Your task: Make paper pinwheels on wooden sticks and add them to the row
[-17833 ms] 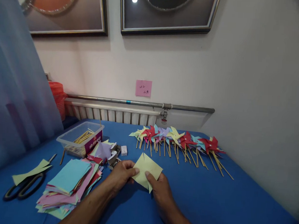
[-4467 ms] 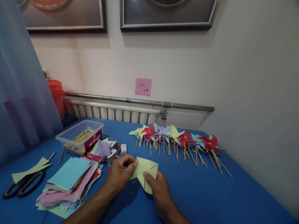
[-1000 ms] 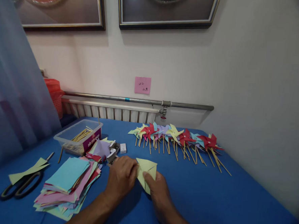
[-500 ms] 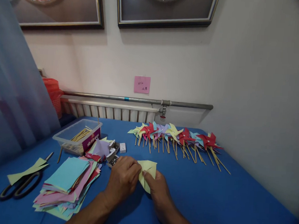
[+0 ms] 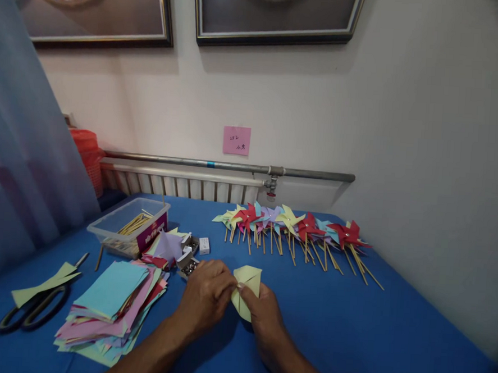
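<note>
A pale yellow paper square [image 5: 248,281], cut at its corners and partly folded inward, is held over the blue table [image 5: 370,334] by both hands. My left hand [image 5: 206,296] pinches its left side with fingers curled. My right hand [image 5: 262,311] grips its lower right, thumb pressed at the paper's centre. A small open box of pins [image 5: 188,266] lies just left of my left hand.
A stack of coloured paper sheets [image 5: 110,304] lies at left, with black scissors [image 5: 30,312] and a yellow strip beyond. A clear tub of wooden sticks [image 5: 128,232] stands behind. A row of finished pinwheels [image 5: 297,231] lies along the back.
Over the frames the flat yellow sheet has been folded smaller, its corners drawn toward the centre. My hands have closed in together on it.
</note>
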Tool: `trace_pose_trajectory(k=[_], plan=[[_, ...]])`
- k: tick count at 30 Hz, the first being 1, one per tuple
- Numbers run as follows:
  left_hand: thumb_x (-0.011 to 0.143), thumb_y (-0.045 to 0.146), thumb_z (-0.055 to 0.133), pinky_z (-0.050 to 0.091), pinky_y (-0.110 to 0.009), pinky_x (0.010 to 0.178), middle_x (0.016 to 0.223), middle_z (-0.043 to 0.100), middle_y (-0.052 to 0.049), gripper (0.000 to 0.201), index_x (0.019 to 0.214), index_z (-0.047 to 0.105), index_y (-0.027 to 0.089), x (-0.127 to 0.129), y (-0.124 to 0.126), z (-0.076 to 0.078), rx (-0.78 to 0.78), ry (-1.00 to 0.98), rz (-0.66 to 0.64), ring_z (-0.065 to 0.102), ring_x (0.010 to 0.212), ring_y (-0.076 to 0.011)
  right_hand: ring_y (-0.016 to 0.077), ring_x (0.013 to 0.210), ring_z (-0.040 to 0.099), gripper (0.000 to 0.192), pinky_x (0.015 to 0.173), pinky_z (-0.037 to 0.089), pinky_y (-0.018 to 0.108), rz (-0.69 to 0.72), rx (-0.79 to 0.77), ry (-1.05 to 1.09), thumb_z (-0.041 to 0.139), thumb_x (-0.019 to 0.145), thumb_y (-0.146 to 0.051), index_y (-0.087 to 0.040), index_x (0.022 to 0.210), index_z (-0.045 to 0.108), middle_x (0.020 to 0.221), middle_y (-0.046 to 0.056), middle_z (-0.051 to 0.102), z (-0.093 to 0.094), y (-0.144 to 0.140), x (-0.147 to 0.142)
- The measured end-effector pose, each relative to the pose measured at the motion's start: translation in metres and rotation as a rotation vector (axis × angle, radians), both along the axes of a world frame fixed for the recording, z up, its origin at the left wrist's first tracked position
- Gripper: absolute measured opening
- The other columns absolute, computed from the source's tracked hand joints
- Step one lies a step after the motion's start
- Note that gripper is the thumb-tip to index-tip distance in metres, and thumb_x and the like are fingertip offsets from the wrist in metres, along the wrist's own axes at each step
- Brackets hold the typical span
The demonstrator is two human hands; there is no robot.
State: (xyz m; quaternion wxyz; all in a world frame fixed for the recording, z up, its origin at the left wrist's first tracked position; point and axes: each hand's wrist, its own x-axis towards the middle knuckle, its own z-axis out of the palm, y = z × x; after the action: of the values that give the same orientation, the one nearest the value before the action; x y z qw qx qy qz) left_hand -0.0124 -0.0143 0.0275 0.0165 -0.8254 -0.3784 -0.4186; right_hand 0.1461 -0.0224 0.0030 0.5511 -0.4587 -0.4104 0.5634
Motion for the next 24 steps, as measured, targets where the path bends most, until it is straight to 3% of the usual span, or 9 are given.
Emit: trace_pose_trajectory(k=[11,24], plan=[[0.102,0.019,0.053,0.037,-0.037,0.074,0.083,0.07,-0.004,0.025,0.088,0.073,0.023,-0.0009,0.002,-0.0025,0.007,0.054,-0.005,0.063,0.079,-0.0193,0.0174,0.06,0.06,0.044,0.058,0.047,0.027,0.007,-0.02,0.073,0.089,0.066,-0.053,-0.018,0.087,0.072,0.068,0.001,0.071,-0.0013,0.0003,-0.0009],[0.103,0.019,0.048,0.035,-0.039,0.072,0.08,0.067,-0.005,0.032,0.081,0.071,0.021,0.0018,-0.0026,0.0039,0.053,0.106,0.024,0.058,0.075,-0.0192,0.0161,0.059,0.057,0.047,0.058,0.044,0.026,0.033,-0.024,0.051,0.081,0.075,-0.062,-0.018,0.083,0.068,0.065,-0.001,0.065,-0.0081,0.0017,0.001]])
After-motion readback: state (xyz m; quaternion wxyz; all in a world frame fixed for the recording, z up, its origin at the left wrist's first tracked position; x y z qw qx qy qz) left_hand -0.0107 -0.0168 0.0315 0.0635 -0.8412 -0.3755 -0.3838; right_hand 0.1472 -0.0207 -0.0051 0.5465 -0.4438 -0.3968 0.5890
